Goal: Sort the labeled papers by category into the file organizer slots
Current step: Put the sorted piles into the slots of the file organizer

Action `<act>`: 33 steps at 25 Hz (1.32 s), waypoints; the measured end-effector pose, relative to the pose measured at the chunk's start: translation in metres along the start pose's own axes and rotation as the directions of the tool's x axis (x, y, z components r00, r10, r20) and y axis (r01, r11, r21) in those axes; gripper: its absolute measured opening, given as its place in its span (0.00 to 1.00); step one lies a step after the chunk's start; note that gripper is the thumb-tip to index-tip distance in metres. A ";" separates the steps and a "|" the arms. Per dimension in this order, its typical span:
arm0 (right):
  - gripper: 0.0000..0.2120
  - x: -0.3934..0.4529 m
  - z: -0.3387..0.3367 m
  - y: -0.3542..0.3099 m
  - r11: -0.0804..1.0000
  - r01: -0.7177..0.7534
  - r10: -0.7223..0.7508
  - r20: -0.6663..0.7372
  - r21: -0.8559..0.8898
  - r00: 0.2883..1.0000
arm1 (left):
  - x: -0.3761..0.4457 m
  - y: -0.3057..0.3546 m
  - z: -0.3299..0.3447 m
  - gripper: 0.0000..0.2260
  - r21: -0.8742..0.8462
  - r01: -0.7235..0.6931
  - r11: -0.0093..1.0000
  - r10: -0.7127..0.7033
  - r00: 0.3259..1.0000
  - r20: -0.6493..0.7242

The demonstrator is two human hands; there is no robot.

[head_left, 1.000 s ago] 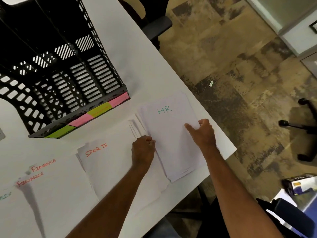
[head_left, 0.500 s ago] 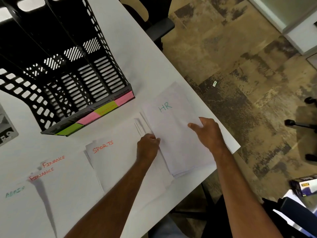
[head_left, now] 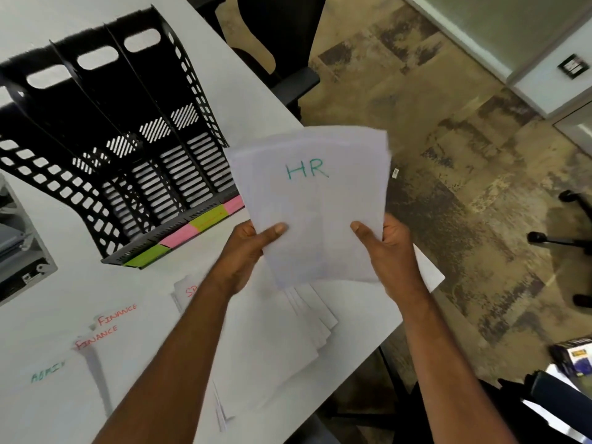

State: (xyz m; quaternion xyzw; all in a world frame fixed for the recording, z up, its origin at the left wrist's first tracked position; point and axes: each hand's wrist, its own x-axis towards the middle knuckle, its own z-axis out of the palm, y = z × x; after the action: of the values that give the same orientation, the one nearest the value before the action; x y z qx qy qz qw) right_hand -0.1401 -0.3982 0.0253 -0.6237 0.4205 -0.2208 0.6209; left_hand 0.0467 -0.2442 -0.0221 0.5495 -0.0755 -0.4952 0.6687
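Note:
A stack of white papers marked HR in green [head_left: 317, 200] is held up above the table, just right of the black mesh file organizer [head_left: 105, 149]. My left hand [head_left: 246, 251] grips its lower left edge, thumb on top. My right hand [head_left: 387, 248] grips its lower right edge the same way. Coloured sticky labels [head_left: 189, 233], green, pink, yellow and pink, run along the organizer's front lip. On the table lie a pile marked in red, partly hidden by my left arm [head_left: 275, 341], two FINANCE sheets [head_left: 109, 325] and an ADMIN sheet [head_left: 48, 374].
The white table's [head_left: 250, 100] right edge runs diagonally close to my right hand, with patterned floor beyond. A black chair [head_left: 282, 43] stands at the far side. A grey device [head_left: 19, 251] sits at the left edge. Chair wheels [head_left: 563, 241] lie on the floor at right.
Both hands have taken hold of the HR stack and lifted it off the table, up and toward the organizer. Earlier it lay flat with the hands on its edges.

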 end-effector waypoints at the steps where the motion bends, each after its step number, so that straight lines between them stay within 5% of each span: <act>1: 0.10 -0.002 0.009 0.000 0.999 -0.002 0.002 0.003 -0.034 1.000 | -0.006 0.011 0.003 0.12 0.069 -0.042 0.997 0.045 0.998 -0.037; 4: 0.11 -0.021 0.038 -0.005 0.995 0.063 -0.068 -0.058 -0.072 0.996 | -0.039 0.034 0.011 0.12 0.184 -0.187 0.965 0.224 0.952 -0.207; 8: 0.15 -0.061 0.055 -0.006 0.968 0.252 -0.250 -0.106 0.013 0.962 | -0.095 0.038 0.001 0.14 0.312 -0.310 0.898 0.386 0.896 -0.220; 15: 0.18 -0.068 0.078 0.040 1.000 -0.007 0.007 0.085 0.003 0.996 | -0.109 -0.002 -0.024 0.20 0.247 -0.072 0.966 0.155 0.929 -0.336; 22: 0.16 -0.079 0.078 0.025 0.997 0.062 -0.060 0.052 -0.036 0.997 | -0.113 0.006 -0.032 0.14 0.283 -0.145 0.948 0.225 0.934 -0.277; 27: 0.31 -0.075 0.092 0.033 0.988 -0.037 0.049 0.082 -0.149 0.995 | -0.107 -0.017 -0.049 0.25 0.212 -0.065 0.975 0.141 0.920 -0.366; 33: 0.09 -0.068 0.095 0.048 0.949 0.047 0.007 0.172 -0.311 0.985 | -0.109 -0.013 -0.072 0.09 0.118 -0.041 0.992 0.091 0.884 -0.458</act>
State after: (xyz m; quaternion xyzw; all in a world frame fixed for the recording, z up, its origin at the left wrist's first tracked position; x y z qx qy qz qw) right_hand -0.1137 -0.2813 -0.0169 -0.7353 0.3890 -0.1030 0.5454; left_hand 0.0307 -0.1141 -0.0119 0.6830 0.0416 -0.3225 0.6541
